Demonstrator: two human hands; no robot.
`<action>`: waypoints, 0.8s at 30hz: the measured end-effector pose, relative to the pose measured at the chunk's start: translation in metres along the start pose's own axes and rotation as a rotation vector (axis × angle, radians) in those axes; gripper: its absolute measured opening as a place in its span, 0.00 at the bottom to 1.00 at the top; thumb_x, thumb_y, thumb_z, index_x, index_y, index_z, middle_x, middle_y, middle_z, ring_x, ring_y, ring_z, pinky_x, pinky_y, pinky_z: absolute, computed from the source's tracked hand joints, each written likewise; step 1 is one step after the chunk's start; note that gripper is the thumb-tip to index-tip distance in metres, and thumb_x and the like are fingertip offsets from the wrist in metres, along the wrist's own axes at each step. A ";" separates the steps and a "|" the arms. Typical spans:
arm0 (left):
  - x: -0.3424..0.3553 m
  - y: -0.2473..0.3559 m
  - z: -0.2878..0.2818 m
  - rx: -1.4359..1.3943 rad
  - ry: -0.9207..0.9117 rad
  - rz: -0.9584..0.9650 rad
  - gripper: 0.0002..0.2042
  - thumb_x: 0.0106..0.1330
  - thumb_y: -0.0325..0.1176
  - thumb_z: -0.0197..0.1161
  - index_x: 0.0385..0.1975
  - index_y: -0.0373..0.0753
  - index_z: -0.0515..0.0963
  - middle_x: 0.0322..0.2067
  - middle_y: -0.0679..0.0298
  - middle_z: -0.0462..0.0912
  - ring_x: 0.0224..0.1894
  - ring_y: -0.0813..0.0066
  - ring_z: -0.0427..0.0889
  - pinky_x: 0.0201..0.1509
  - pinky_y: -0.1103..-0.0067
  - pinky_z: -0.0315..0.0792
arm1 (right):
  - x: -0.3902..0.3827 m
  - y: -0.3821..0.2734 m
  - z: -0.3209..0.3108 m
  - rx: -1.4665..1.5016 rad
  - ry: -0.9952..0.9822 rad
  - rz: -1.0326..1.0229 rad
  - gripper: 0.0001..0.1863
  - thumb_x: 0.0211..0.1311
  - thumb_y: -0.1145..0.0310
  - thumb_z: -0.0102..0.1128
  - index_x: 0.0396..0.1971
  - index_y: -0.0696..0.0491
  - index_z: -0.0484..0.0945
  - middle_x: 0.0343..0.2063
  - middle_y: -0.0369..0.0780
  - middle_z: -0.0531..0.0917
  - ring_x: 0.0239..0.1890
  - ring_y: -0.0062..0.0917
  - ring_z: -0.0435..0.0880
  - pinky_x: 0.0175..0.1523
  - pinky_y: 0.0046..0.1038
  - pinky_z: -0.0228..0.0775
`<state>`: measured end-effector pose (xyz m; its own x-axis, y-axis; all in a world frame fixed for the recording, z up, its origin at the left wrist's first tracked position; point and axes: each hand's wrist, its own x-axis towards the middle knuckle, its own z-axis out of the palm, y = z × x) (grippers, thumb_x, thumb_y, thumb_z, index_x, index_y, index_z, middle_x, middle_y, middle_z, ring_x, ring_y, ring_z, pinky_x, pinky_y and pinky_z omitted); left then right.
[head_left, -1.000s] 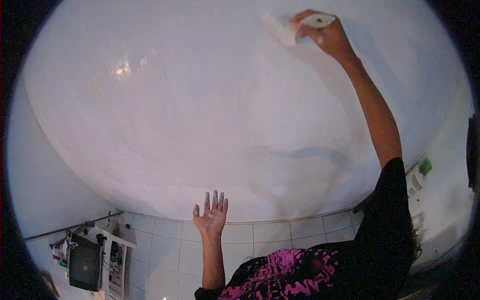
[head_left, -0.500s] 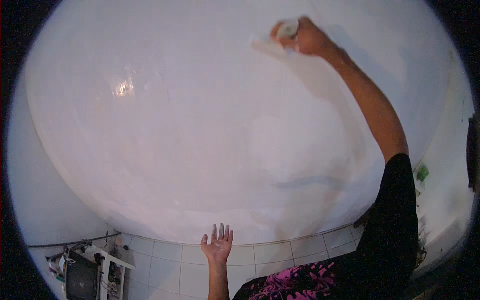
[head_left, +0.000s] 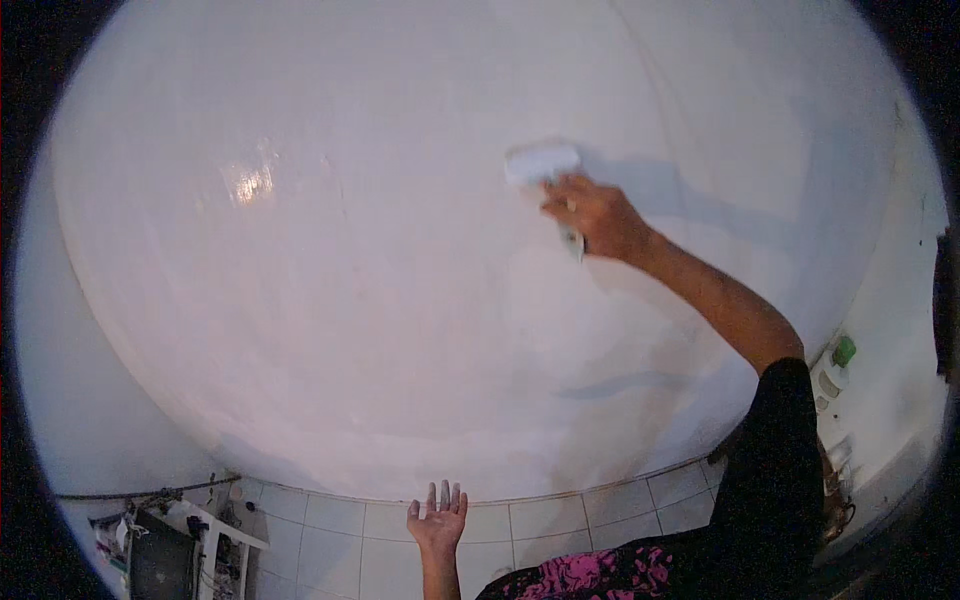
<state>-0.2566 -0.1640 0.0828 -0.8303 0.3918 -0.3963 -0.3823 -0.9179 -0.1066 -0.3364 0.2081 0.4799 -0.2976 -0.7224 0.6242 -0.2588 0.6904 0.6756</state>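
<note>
Right hand grips a white wide-headed tool at the white wall, left hand wide, palm showing, fingers spread above tiled floor.

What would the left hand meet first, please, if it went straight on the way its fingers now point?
Most likely the white wall: the open left hand has its fingers pointing toward it. The size of the gap is unclear from this view.
</note>
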 end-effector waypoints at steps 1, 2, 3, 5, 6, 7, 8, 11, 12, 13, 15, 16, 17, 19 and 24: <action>0.000 0.000 0.000 0.018 -0.014 0.017 0.29 0.64 0.51 0.40 0.62 0.43 0.59 0.64 0.59 0.56 0.67 0.59 0.53 0.66 0.60 0.52 | -0.010 -0.010 -0.005 0.037 -0.039 -0.019 0.15 0.45 0.69 0.64 0.37 0.51 0.78 0.33 0.42 0.80 0.38 0.34 0.79 0.40 0.36 0.76; 0.000 -0.001 0.000 0.014 -0.009 0.010 0.29 0.64 0.51 0.40 0.62 0.43 0.59 0.64 0.59 0.56 0.67 0.59 0.53 0.66 0.60 0.52 | -0.014 -0.011 -0.013 0.023 -0.042 -0.012 0.15 0.45 0.69 0.64 0.37 0.51 0.78 0.33 0.42 0.80 0.38 0.34 0.79 0.40 0.36 0.76; -0.001 -0.002 0.000 0.022 0.011 0.025 0.29 0.64 0.51 0.40 0.62 0.43 0.59 0.64 0.59 0.57 0.67 0.59 0.54 0.66 0.60 0.52 | -0.015 -0.008 -0.023 0.197 -0.203 0.126 0.13 0.45 0.73 0.62 0.35 0.51 0.80 0.34 0.41 0.82 0.38 0.32 0.80 0.40 0.33 0.76; -0.002 -0.008 -0.001 0.029 0.027 0.040 0.29 0.64 0.51 0.40 0.62 0.43 0.60 0.64 0.59 0.57 0.67 0.59 0.54 0.66 0.61 0.52 | -0.007 0.009 -0.037 0.367 -0.360 0.262 0.13 0.44 0.78 0.59 0.33 0.50 0.81 0.36 0.39 0.83 0.39 0.31 0.81 0.41 0.31 0.76; -0.002 -0.011 -0.001 0.025 0.022 0.039 0.29 0.64 0.51 0.40 0.62 0.43 0.60 0.64 0.59 0.58 0.66 0.59 0.55 0.66 0.61 0.52 | 0.004 0.025 -0.040 0.454 -0.292 0.302 0.10 0.45 0.75 0.60 0.31 0.51 0.80 0.30 0.39 0.83 0.34 0.28 0.81 0.39 0.30 0.75; -0.003 -0.013 -0.001 0.010 0.015 0.033 0.29 0.64 0.51 0.41 0.61 0.43 0.60 0.63 0.59 0.58 0.66 0.60 0.56 0.65 0.61 0.53 | 0.015 0.040 -0.043 0.518 -0.266 0.388 0.08 0.46 0.72 0.62 0.30 0.51 0.80 0.25 0.38 0.83 0.28 0.26 0.80 0.37 0.29 0.73; -0.003 -0.015 -0.002 0.021 0.018 0.035 0.29 0.64 0.51 0.41 0.61 0.43 0.60 0.63 0.59 0.58 0.66 0.60 0.56 0.65 0.61 0.53 | 0.025 0.055 -0.049 0.603 -0.226 0.416 0.07 0.46 0.72 0.62 0.29 0.52 0.80 0.24 0.38 0.83 0.28 0.24 0.80 0.37 0.28 0.72; -0.004 -0.017 -0.005 0.000 -0.001 0.046 0.28 0.64 0.52 0.41 0.61 0.43 0.61 0.63 0.59 0.59 0.65 0.60 0.57 0.65 0.61 0.53 | 0.066 0.100 -0.077 0.633 -0.193 0.460 0.05 0.47 0.76 0.64 0.27 0.55 0.79 0.24 0.37 0.81 0.31 0.18 0.75 0.43 0.27 0.70; -0.006 -0.016 -0.007 -0.018 -0.003 0.061 0.28 0.63 0.51 0.41 0.61 0.43 0.61 0.63 0.59 0.59 0.65 0.60 0.57 0.65 0.61 0.53 | 0.089 0.118 -0.092 0.564 -0.147 0.340 0.08 0.45 0.74 0.63 0.29 0.53 0.80 0.28 0.37 0.83 0.32 0.22 0.78 0.43 0.29 0.71; -0.006 -0.016 -0.009 -0.045 -0.020 0.064 0.28 0.63 0.51 0.42 0.61 0.43 0.61 0.63 0.59 0.59 0.65 0.60 0.57 0.65 0.61 0.54 | 0.105 0.129 -0.107 0.443 -0.136 0.300 0.11 0.43 0.73 0.63 0.32 0.51 0.81 0.31 0.38 0.84 0.32 0.25 0.81 0.42 0.31 0.73; -0.008 -0.013 -0.014 -0.051 0.000 0.101 0.28 0.63 0.51 0.42 0.61 0.43 0.61 0.63 0.59 0.59 0.65 0.59 0.57 0.65 0.61 0.53 | 0.130 0.148 -0.141 0.340 0.011 0.718 0.08 0.54 0.76 0.58 0.35 0.57 0.81 0.34 0.39 0.84 0.37 0.23 0.80 0.47 0.28 0.69; -0.008 -0.012 -0.017 -0.068 -0.016 0.106 0.28 0.63 0.51 0.42 0.61 0.43 0.62 0.63 0.59 0.60 0.65 0.59 0.57 0.65 0.61 0.53 | 0.140 0.154 -0.156 0.244 0.084 0.609 0.08 0.53 0.77 0.58 0.35 0.57 0.81 0.34 0.39 0.84 0.37 0.23 0.80 0.46 0.28 0.69; -0.009 -0.011 -0.020 -0.058 0.004 0.118 0.28 0.63 0.51 0.42 0.61 0.43 0.62 0.63 0.59 0.60 0.65 0.59 0.57 0.65 0.61 0.53 | 0.148 0.163 -0.166 0.152 0.154 0.501 0.08 0.53 0.77 0.58 0.34 0.57 0.81 0.34 0.39 0.84 0.37 0.23 0.79 0.46 0.28 0.69; -0.009 -0.009 -0.024 -0.070 -0.001 0.131 0.28 0.62 0.50 0.43 0.61 0.44 0.62 0.62 0.59 0.60 0.65 0.59 0.58 0.65 0.61 0.53 | 0.156 0.176 -0.173 0.161 0.154 0.457 0.09 0.52 0.78 0.59 0.34 0.56 0.81 0.36 0.39 0.84 0.39 0.25 0.80 0.48 0.30 0.70; -0.006 -0.008 -0.032 -0.077 0.014 0.116 0.29 0.62 0.51 0.44 0.61 0.44 0.61 0.63 0.60 0.60 0.65 0.60 0.57 0.65 0.61 0.52 | 0.133 0.164 -0.117 -0.192 0.426 0.154 0.17 0.43 0.81 0.59 0.38 0.53 0.81 0.41 0.42 0.82 0.45 0.34 0.80 0.54 0.32 0.68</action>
<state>-0.2361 -0.1613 0.0564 -0.8612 0.2827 -0.4224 -0.2515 -0.9592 -0.1291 -0.3108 0.2203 0.7197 0.0934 -0.5919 0.8006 -0.0550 0.7998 0.5978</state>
